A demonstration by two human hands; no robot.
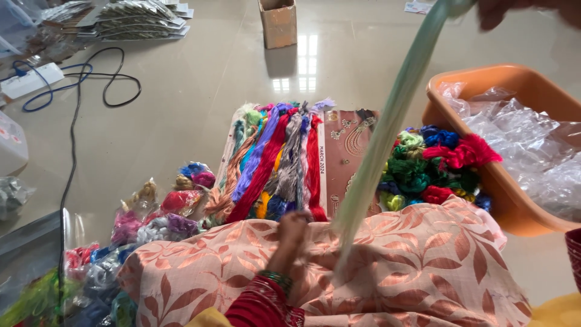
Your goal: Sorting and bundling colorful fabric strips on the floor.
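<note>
Pale green silk thread skein (387,127) was stretched tight, my right hand (520,11) gripping its top. My left hand (292,230) was closed around the bottom end, over my peach leaf-print cloth (423,260).

Glossy beige floor (200,91), window glare (296,60)

A pale green thread skein (387,127) crosses peach leaf-patterned cloth (423,266) beside an orange tub (466,82).
</note>
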